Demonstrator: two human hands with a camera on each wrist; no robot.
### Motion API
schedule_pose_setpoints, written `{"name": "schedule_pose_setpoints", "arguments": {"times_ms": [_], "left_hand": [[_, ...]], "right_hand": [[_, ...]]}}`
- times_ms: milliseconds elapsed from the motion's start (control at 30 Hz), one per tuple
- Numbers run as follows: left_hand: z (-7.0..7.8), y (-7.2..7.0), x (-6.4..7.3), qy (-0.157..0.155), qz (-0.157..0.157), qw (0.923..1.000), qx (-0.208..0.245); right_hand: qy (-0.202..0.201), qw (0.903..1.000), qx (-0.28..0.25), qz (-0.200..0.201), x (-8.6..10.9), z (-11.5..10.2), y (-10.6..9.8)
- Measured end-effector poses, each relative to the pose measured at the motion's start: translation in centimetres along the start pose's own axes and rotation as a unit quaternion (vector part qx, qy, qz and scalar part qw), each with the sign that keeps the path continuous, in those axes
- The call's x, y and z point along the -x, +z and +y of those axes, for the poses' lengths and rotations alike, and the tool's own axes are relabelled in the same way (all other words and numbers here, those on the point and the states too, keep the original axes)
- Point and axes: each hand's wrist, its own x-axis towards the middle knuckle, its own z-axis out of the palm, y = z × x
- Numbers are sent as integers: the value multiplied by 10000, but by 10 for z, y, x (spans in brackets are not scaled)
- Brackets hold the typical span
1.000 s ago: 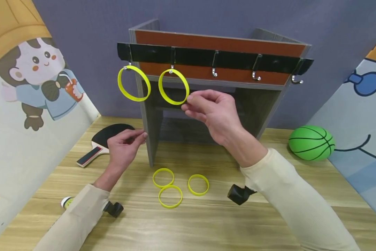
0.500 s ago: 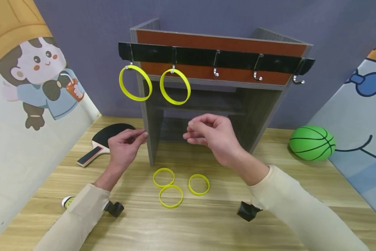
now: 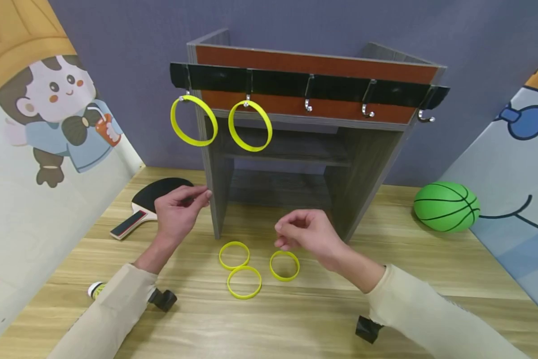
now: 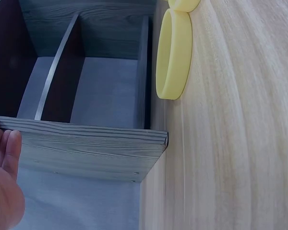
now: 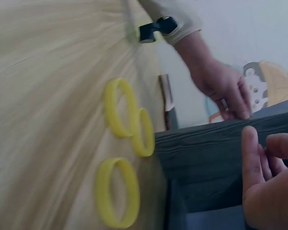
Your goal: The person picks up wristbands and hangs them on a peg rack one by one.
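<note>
My left hand [image 3: 179, 212] pinches the front edge of the left side panel [image 3: 211, 199] of a small grey shelf unit. In the left wrist view, its fingers [image 4: 10, 151] lie against that panel near the edge. My right hand [image 3: 311, 237], holding nothing, is low before the shelf with fingers loosely bent. Just below its fingertips a yellow ring [image 3: 272, 271] lies on the table. Beside it lie two more rings, a rear one [image 3: 221, 262] and a front one [image 3: 244, 297], touching each other. Two yellow rings hang from the first hook [image 3: 172, 119] and second hook [image 3: 230, 128].
A black strip [image 3: 277, 81] with silver hooks runs across the shelf's red front board [image 3: 336, 62]; its three right-hand hooks are bare. A table tennis paddle [image 3: 131, 223] lies at the left, near a shuttlecock [image 3: 95, 289] partly under the left sleeve. A green ball [image 3: 447, 207] sits at the right.
My right hand has let go of the ring on the second hook and come down toward the rings on the table. My left hand has stayed at the panel.
</note>
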Motion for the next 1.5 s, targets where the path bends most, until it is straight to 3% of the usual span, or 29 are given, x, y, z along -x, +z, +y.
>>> {"name": "schedule_pose_setpoints", "arguments": {"times_ms": [333,667,833,967,1100,1333,1500], "left_hand": [[0,1,-1,46,-7,10000,59],[2,2,-2,149,24,9998,144],[-2,1,-1,124,22,9999,89],[-16,-2,1,22,39,9999,106],[-26,-3,4,-7,75,9999,122],[-1,2,1,63,-6,10000,-41],[2,1,1,-1,1,10000,-73]], "right_hand": [[291,9977,534,-294,7,35,-24],[173,9925,1206,-14,10,64,-37],[-198,9806,1949,119,8,75,-43],[-120,9698,2423,259,8,78,-46],[262,9712,2352,259,8,79,-47],[658,9747,2115,290,7,80,-46],[782,9743,2101,236,7,80,-44]]}}
